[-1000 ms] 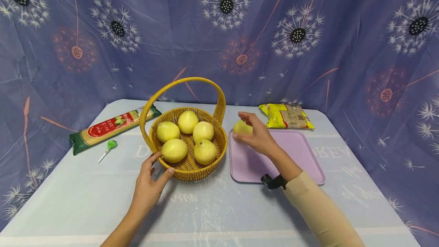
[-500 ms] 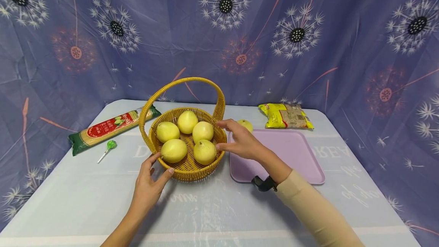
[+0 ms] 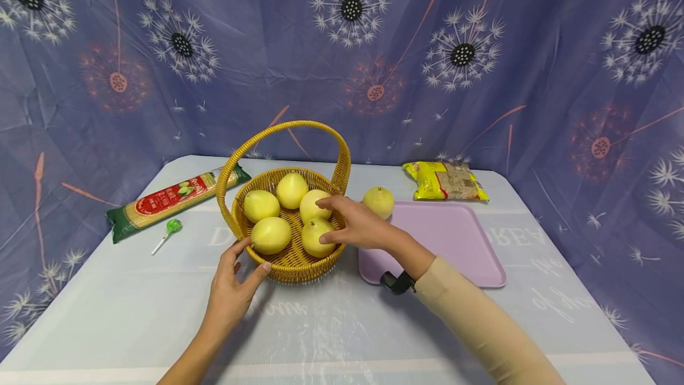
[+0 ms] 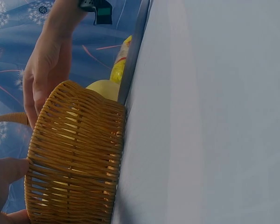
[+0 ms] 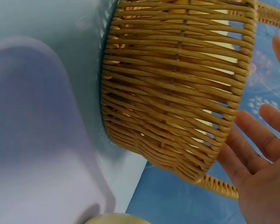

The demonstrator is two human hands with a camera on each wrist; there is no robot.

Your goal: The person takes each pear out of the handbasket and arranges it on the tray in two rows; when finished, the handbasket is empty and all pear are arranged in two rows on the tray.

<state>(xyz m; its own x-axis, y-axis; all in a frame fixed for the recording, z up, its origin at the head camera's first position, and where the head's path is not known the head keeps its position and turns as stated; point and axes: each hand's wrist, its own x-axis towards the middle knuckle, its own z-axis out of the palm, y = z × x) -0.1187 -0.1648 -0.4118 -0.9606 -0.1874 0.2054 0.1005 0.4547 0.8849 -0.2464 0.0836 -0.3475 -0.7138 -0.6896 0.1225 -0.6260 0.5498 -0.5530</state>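
A yellow wicker basket (image 3: 296,272) with a tall arched handle holds several pale yellow pears, among them a front left pear (image 3: 271,235). My left hand (image 3: 230,290) holds its front left rim, thumb and index finger at the edge; in the left wrist view the thumb (image 4: 11,169) touches the weave. My right hand (image 3: 358,221) reaches over the right rim with thumb and fingers spread around the right-hand pears. Its fingertips overlap the back right pear (image 3: 311,208) and the front right pear (image 3: 314,239). The right wrist view shows these fingers (image 5: 259,140) extended beyond the rim.
Right of the basket lies a purple tray (image 3: 454,242), with a single pear (image 3: 379,201) at its far left corner. Behind the tray is a yellow food packet (image 3: 446,181). On the left lie a spaghetti pack (image 3: 171,201) and a green lollipop (image 3: 173,226).
My right hand has let go of the pear at the tray's far left corner and moved left, over the basket's pears. The left hand has stayed at the rim.
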